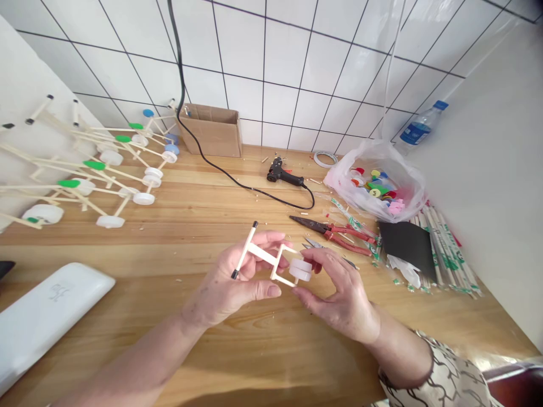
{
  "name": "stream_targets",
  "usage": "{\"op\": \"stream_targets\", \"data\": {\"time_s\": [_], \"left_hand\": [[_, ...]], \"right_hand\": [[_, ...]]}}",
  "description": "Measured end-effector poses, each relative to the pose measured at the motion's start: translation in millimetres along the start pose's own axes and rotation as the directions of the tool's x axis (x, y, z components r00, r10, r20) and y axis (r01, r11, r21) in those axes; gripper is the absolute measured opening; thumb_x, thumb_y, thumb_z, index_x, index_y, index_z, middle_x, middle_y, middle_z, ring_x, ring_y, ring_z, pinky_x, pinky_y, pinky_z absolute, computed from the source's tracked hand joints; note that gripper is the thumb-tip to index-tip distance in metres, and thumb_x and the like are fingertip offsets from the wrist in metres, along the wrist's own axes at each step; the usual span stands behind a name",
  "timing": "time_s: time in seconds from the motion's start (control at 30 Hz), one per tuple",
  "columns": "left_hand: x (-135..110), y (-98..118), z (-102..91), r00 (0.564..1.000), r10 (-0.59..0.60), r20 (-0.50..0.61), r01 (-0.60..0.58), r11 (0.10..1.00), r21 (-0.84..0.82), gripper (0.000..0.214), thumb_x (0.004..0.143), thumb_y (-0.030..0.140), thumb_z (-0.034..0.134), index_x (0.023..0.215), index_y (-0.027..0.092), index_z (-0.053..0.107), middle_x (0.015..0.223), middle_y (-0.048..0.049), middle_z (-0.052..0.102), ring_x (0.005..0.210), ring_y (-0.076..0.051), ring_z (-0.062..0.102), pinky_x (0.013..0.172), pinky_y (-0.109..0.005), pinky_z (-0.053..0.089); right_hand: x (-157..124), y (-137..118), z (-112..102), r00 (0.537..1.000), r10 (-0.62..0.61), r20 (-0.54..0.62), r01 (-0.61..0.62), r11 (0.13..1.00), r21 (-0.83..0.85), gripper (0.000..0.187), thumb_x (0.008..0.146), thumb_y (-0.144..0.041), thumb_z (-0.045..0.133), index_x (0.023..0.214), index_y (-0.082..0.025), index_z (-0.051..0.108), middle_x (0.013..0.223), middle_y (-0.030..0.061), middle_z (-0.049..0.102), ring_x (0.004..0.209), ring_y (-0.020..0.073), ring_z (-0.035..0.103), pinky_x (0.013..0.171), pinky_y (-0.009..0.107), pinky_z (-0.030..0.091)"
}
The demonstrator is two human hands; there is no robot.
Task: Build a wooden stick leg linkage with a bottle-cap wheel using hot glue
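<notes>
Between my hands is a small toy frame [262, 253] made of pale sticks, like a model handlebar and fork. Its crossbar has black ends, and a flat white strip joins it to the squared fork. White bottle caps [300, 269] sit as a wheel between the fork's prongs. My left hand [241, 277] cups the frame, its thumb below the fork and its fingers partly hidden behind. With thumb and fingertips, my right hand [339, 294] pinches the prong ends beside the caps. Pliers [335, 232] and partly covered scissors [316, 244] lie just beyond.
Finished-looking stick models [123, 169] with cap wheels stand at left. A power bank [55, 322] lies nearer. Toward the wall are a cardboard box [212, 133], a glue gun [282, 172] and a tape roll [325, 159]. A bag of caps [382, 186] and wrapped sticks [453, 249] lie right.
</notes>
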State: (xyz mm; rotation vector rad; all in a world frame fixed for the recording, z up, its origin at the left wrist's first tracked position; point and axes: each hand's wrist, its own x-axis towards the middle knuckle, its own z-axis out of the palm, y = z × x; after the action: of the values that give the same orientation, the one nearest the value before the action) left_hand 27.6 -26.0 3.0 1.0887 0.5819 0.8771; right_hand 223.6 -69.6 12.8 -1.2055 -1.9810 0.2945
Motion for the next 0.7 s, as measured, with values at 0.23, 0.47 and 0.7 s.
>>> {"op": "stream_targets", "data": {"time_s": [0.23,0.47,0.7], "left_hand": [[0.9,-1.4,2.0,0.989,-0.137,0.050,0.132,0.988,0.078,0.053,0.066,0.015,0.077,0.115,0.026,0.060,0.099,-0.0047,0.064,0.093,-0.019,0.059,0.079,-0.029,0.051],[4.9,-6.6,1.8,0.987,-0.137,0.079,0.124,0.980,0.153,0.048,0.061,0.012,0.079,0.105,0.022,0.062,0.101,-0.0042,0.067,0.096,-0.022,0.062,0.082,-0.032,0.051],[3.0,-5.2,3.2,0.982,-0.161,0.098,0.144,0.976,0.166,0.050,0.064,0.014,0.076,0.111,0.022,0.060,0.104,-0.0058,0.068,0.097,-0.023,0.062,0.083,-0.034,0.051]], "right_hand": [[-3.3,0.3,2.6,1.000,0.004,0.023,-0.005,1.000,0.019,0.037,0.073,-0.017,0.067,0.107,-0.020,0.053,0.090,0.0058,0.066,0.077,0.0190,0.062,0.069,0.034,0.054],[-7.6,-0.4,8.9,0.999,-0.026,0.026,0.026,0.999,0.027,0.042,0.072,-0.016,0.068,0.111,-0.020,0.052,0.095,0.0076,0.067,0.086,0.0213,0.064,0.076,0.036,0.054],[-6.8,-3.7,6.8,0.999,-0.033,0.041,0.033,0.999,-0.002,0.044,0.073,-0.014,0.066,0.114,-0.018,0.050,0.096,0.0096,0.067,0.087,0.0232,0.063,0.077,0.039,0.054]]}}
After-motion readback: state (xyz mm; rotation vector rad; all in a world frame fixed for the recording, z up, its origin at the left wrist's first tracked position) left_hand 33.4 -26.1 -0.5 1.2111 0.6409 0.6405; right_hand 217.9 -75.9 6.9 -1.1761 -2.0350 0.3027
